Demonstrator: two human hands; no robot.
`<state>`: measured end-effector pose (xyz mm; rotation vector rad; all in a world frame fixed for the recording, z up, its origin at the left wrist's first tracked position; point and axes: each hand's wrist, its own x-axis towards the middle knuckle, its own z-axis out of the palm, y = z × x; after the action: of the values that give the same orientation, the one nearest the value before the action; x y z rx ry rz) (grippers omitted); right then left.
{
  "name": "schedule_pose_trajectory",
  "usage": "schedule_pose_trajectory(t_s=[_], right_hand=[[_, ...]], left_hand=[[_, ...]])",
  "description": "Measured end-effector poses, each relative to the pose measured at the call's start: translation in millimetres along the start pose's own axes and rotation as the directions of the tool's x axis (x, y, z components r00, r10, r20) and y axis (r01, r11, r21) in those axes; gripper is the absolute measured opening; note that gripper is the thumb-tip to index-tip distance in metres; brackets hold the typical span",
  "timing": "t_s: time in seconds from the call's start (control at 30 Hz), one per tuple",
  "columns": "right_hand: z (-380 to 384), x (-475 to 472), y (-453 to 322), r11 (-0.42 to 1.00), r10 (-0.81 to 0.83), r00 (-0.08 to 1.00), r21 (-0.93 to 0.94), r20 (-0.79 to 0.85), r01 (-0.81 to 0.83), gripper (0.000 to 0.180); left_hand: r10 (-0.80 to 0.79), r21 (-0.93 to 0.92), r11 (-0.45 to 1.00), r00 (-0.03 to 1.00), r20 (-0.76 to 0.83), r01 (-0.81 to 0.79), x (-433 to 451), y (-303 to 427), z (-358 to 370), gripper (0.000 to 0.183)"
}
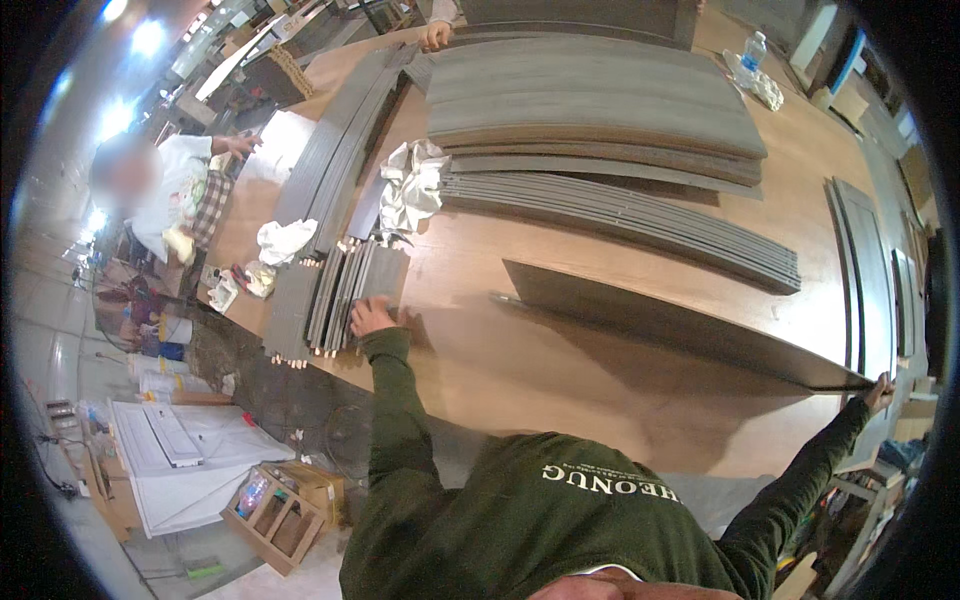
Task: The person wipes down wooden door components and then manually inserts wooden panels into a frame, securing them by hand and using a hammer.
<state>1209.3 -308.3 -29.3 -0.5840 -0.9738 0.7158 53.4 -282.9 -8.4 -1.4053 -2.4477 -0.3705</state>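
My left hand (375,319) rests with bent fingers on a row of short grey boards (386,271) that have pale dowels at their ends; whether it grips one is unclear. My right hand (881,394), arm stretched far out, holds the near right corner of a long thin dark panel (660,319). This panel is tilted on the wooden worktable (465,375) and casts a shadow. A slim pen-like item (508,299) lies by its left end. Beyond it is a bundle of long grey rails (622,221), and behind that a stack of wide grey panels (592,97).
Crumpled white paper (412,184) lies by the rails. Long grey strips (337,150) run along the left side. Framed panels (862,277) and a water bottle (754,51) are at right. One person (180,180) is at left; another person's hand (436,35) is at the far edge.
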Motion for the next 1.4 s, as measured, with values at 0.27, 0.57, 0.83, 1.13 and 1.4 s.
schedule_pose_trajectory(t_s=[0.27,0.57,0.83,1.13,1.4], right_hand=[[-9.7,19.2,-16.9,0.25,0.399,0.716,0.683,0.573,-0.686,0.043],[49.7,-11.1,20.9,0.522,-0.442,0.861,-0.853,-0.251,0.019,0.019],[105.3,-13.0,9.8,0.632,-0.424,0.831,-0.775,-0.36,-0.013,0.022],[138.6,-23.2,24.1,0.669,-0.428,0.816,-0.743,-0.389,-0.004,0.041],[113.9,-22.4,12.8,0.669,-0.383,0.85,-0.743,-0.362,-0.015,0.052]], left_hand=[[0.015,0.068,0.997,0.982,0.187,-0.028,11.6,-8.9,23.8,0.064],[0.346,-0.577,0.817,0.805,0.482,-0.006,29.2,-29.3,66.5,0.074],[0.435,-0.962,-0.022,0.869,0.237,0.273,0.6,113.5,-71.4,0.082],[0.304,-0.999,0.037,0.953,-0.013,-0.026,16.8,166.0,-82.7,0.085],[0.27,-0.984,-0.001,0.947,0.173,0.18,17.0,170.1,-94.9,0.084]])
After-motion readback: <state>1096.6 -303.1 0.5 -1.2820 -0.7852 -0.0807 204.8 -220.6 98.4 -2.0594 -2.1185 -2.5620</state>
